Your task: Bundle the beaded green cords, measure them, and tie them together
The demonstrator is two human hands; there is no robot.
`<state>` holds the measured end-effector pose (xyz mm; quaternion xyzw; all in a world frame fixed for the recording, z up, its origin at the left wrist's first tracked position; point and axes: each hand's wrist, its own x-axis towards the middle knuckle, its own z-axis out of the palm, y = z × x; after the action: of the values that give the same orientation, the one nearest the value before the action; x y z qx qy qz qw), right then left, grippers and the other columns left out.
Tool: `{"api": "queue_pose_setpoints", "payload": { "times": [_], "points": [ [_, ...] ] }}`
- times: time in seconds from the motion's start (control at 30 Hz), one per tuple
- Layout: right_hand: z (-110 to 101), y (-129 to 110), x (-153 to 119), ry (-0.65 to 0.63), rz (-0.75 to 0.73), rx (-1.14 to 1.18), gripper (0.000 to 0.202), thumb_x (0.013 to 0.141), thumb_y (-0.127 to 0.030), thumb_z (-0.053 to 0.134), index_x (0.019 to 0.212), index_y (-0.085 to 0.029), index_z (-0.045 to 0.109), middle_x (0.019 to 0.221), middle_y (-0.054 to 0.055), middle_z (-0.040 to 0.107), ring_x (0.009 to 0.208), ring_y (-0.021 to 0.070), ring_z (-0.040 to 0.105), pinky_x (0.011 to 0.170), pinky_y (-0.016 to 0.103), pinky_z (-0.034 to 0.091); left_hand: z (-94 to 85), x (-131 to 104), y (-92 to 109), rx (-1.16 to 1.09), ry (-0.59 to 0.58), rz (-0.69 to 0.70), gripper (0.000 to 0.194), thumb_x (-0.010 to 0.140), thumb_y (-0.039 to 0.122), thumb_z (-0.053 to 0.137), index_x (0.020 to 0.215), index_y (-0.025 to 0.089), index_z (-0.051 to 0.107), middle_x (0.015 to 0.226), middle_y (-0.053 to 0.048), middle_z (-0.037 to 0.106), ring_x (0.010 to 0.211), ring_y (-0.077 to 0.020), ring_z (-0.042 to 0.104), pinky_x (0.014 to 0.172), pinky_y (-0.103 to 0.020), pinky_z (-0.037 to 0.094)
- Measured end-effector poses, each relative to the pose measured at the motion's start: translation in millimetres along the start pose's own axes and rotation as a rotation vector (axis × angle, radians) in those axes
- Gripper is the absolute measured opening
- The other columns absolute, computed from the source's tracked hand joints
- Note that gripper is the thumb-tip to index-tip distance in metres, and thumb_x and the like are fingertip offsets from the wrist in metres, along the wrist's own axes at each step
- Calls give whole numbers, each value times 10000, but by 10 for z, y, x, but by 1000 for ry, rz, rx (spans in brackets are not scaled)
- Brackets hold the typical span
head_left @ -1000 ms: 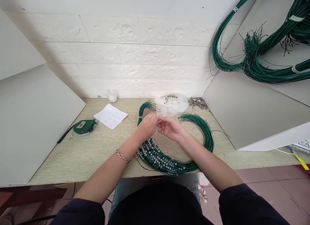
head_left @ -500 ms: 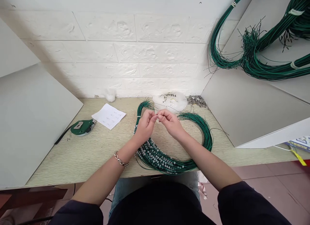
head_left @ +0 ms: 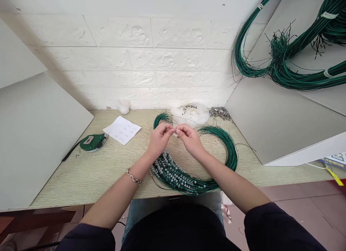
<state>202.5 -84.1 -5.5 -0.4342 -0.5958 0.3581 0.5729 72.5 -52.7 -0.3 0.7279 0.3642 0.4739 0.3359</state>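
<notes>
My left hand [head_left: 159,138] and my right hand [head_left: 191,140] meet fingertip to fingertip above the desk, each closed in a pinch. Whatever lies between the fingers is too small to make out. Below them a curved bundle of thin green cords [head_left: 230,146] rests on the desk. Clear or whitish beads [head_left: 174,174] dot its left and front part. My left forearm and hand cover part of the bundle's left side; the right forearm crosses its right side. Just behind the hands lies a white, plastic-looking sheet or bag [head_left: 190,114] with dark lettering.
A heap of small shiny pieces [head_left: 220,113] sits by the wall. To the left are a written paper note [head_left: 123,130] and a green tape measure [head_left: 93,142]. Grey-white panels [head_left: 40,142] flank the desk [head_left: 108,179]. More green cord bundles [head_left: 294,78] hang at upper right.
The hands stay pinched together in nearly the same place; the left hand and wrist have shifted very slightly left. The camera view has moved a little.
</notes>
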Motion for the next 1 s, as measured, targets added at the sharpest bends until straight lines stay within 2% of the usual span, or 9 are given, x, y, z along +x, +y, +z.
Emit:
{"api": "queue_pose_setpoints", "payload": {
  "times": [0.13, 0.3, 0.57, 0.83, 1.0],
  "points": [
    [0, 42, 0, 17, 10, -12, 158, 765, -314, 491, 726, -165, 525, 800, 18, 506, 770, 120, 462, 668, 240, 380, -16, 12, 19, 92, 62, 126, 150, 748, 297, 547, 697, 174, 615, 727, -13, 574, 705, -119, 517, 672, -254, 411],
    [-3, 69, 8, 29, 54, 11, 167, 762, -323, 494, 731, -164, 534, 776, 13, 518, 721, 111, 463, 661, 242, 384, -13, 12, -16, 194, 37, 242, 154, 765, 268, 538, 747, 164, 651, 769, -35, 629, 747, -124, 563, 704, -254, 440],
    [-35, 51, 17, 53, 53, -25, 180, 743, -325, 526, 704, -156, 572, 766, 24, 523, 747, 127, 480, 650, 249, 380, -31, 34, -74, 173, -7, 237, 134, 748, 260, 563, 767, 178, 667, 771, -25, 655, 727, -118, 591, 670, -232, 465],
    [-55, -1, 30, 59, -18, -156, 158, 734, -306, 548, 693, -161, 598, 772, 35, 539, 734, 131, 501, 601, 244, 389, -76, 50, -59, 277, -36, 332, 155, 778, 240, 523, 748, 142, 639, 716, -35, 635, 688, -106, 571, 636, -210, 442],
    [-46, -20, 22, 105, -72, -277, 134, 739, -266, 549, 677, -157, 596, 725, 29, 549, 714, 131, 506, 641, 259, 398, -85, 47, -46, 337, -63, 366, 161, 798, 232, 486, 747, 138, 607, 710, -32, 600, 687, -107, 540, 638, -215, 418]
  ]
}}
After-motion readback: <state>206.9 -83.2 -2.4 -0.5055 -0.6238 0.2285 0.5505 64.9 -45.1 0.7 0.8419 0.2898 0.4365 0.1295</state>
